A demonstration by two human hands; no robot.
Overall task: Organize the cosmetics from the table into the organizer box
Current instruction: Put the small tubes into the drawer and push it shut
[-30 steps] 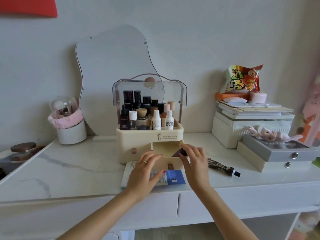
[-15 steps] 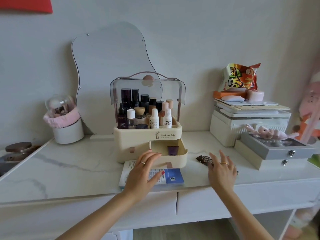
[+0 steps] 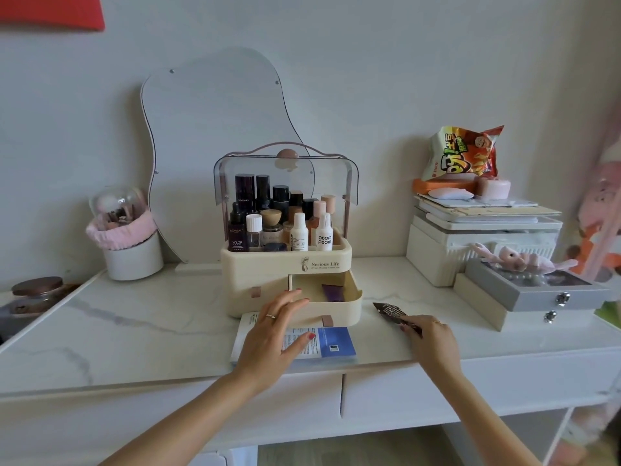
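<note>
right grip: your right hand (image 3: 433,341) pinches the dark tube (image 3: 396,314) at its near end, fingers curled round it; the crimped end points up-left, toward the drawer.
left grip: your left hand (image 3: 272,334) grasps nothing; fingers are spread and relaxed over the sachet (image 3: 332,343), fingertips near the drawer's front edge. contact with the sachet can't be told.
tube: just right of the drawer, low over the table (image 3: 134,331); lying or lifted, can't tell.
drawer (image 3: 342,306): right-hand lower one of the organizer (image 3: 285,267), pulled out, with a purple tube (image 3: 332,292) inside.
organizer top: lid raised, bottles (image 3: 285,220) upright in the upper tray.
sachet: flat on the table in front of the organizer, white with a blue right end.
left side: brush pot (image 3: 132,253) near the mirror (image 3: 218,129).
right side: stacked boxes (image 3: 484,243) with a snack bag (image 3: 463,153) on top.
</note>
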